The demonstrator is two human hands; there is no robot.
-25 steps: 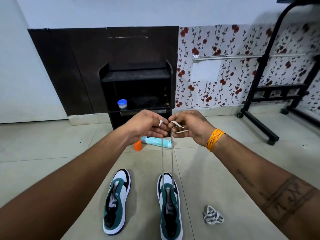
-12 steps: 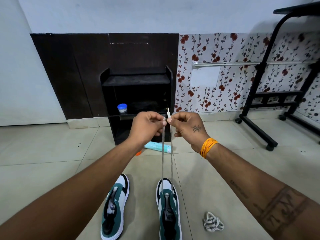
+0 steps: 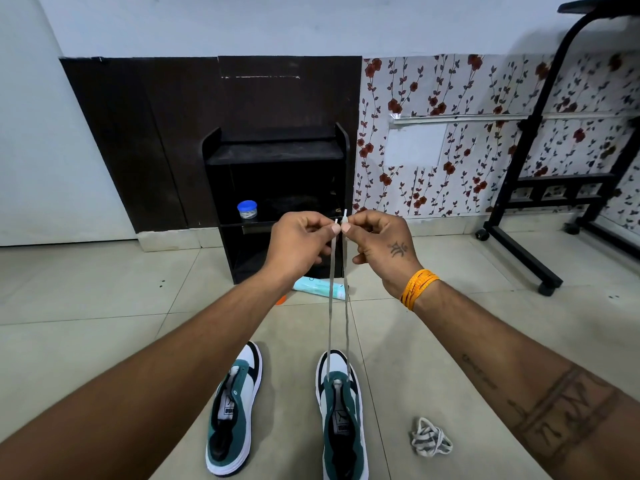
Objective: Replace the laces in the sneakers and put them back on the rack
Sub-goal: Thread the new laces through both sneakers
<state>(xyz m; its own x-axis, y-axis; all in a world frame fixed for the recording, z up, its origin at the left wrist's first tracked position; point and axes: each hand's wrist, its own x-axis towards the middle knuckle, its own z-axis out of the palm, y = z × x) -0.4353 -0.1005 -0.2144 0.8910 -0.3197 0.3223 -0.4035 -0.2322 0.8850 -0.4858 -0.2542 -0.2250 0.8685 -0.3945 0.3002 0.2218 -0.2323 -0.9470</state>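
Both arms are reaching forward over the tiled floor (image 3: 104, 278). The left hand (image 3: 298, 242) is pinching one tip of a grey lace (image 3: 330, 306) between thumb and forefinger, and the right hand (image 3: 379, 242) is pinching the other tip just beside it, the two tips standing side by side. The two strands are running taut and nearly parallel down to the right sneaker (image 3: 343, 420), entering at what looks like its front eyelets, though that spot is too small to be sure. The left sneaker (image 3: 233, 410), green and white like its pair, is lying just beside it with no lace showing. A bundled white-and-dark lace (image 3: 431, 438) is sitting on the floor to the right of the right sneaker. Against the wall beyond the hands a black rack (image 3: 277, 157) is standing, with a blue-lidded jar (image 3: 247, 209) on its shelf near the left edge. A pale teal tube (image 3: 320, 289) is lying on the floor in front of the rack.
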